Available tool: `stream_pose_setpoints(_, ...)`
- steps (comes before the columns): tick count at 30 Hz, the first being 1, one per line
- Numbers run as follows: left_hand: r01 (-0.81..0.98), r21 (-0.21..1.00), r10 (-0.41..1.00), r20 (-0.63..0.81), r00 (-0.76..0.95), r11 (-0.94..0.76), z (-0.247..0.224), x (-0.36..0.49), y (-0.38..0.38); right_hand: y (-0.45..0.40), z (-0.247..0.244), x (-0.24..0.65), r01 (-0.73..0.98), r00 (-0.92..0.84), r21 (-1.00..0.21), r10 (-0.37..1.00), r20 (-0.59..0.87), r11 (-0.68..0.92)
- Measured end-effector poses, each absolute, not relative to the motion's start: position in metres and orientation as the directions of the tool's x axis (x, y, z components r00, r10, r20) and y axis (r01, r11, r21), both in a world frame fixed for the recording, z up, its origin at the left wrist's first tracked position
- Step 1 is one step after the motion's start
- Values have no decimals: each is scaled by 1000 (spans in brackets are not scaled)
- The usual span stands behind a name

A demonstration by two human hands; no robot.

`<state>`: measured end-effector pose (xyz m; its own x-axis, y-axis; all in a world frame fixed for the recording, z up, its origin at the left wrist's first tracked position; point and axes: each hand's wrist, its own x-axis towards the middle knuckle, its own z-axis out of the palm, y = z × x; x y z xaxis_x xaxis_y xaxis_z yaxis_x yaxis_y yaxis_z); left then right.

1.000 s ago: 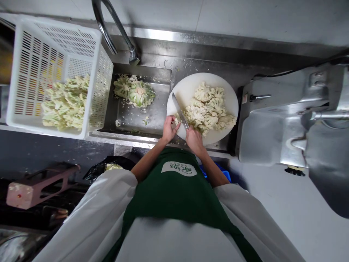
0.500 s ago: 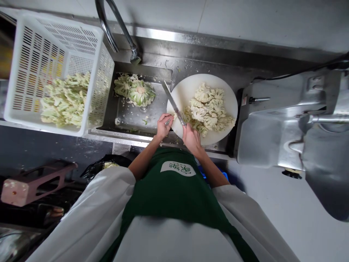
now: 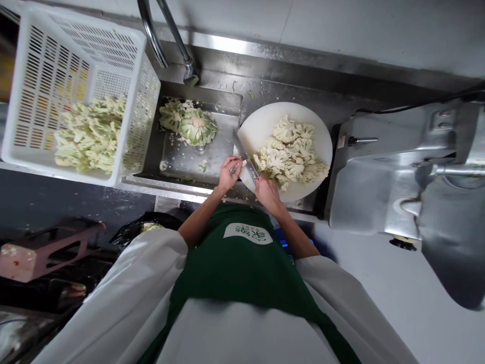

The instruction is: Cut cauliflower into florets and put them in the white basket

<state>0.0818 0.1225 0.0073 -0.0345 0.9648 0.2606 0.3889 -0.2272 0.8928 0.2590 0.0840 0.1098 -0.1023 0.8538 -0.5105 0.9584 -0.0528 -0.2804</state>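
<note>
Head view: the knife [image 3: 244, 151] is gripped by its handle in the right hand [image 3: 267, 191], its blade slanted over the left side of the round cutting board [image 3: 261, 119]. A small pale piece [image 3: 244, 163] is pinched at the fingertips of the left hand [image 3: 229, 173], near the blade; a grey item at those fingers cannot be identified. The cauliflower florets [image 3: 290, 156] are heaped on the board, beside the knife. For sound cutting, it is judged that the left fingertips should be curled clear of the edge, with strokes directed away from them
</note>
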Motion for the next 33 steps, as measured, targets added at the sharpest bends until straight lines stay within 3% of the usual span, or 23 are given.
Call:
stream_pose_setpoints(6,475,843,967,232,101,-252,-1,94,137,64,121,300,885,3,-436,939,-345,-163)
stream_pose_setpoints(10,469,864,983,161,92,-185,-2,110,154,51,126,324,849,151,-457,950,-274,-267)
stream_pose_setpoints(13,352,925,985,168,-48,-141,20,99,161,44,130,332,829,205,-463,941,-269,-313)
stream_pose_setpoints(16,316,930,919,278,-278,-186,61,36,170,35,130,333,828,197,-460,935,-294,-320)
stream_pose_setpoints(18,442,869,797,422,-433,-220,92,-35,179,28,129,333,828,184,-461,931,-315,-319)
stream_pose_setpoints(21,654,743,545,610,-575,-142,136,-161,190,20,122,335,808,197,-478,922,-334,-345)
stream_pose_setpoints(24,735,675,530,645,-551,-58,173,-265,193,18,110,336,801,187,-511,941,-283,-313)
stream_pose_setpoints(27,768,638,573,609,-549,59,184,-307,196,21,102,334,810,188,-505,947,-259,-299)
stream_pose_setpoints(30,765,644,732,518,-443,7,152,-258,202,21,107,330,827,213,-469,945,-248,-310)
stream_pose_setpoints(33,616,758,957,289,-20,-216,93,-136,203,22,114,327,825,238,-457,938,-252,-332)
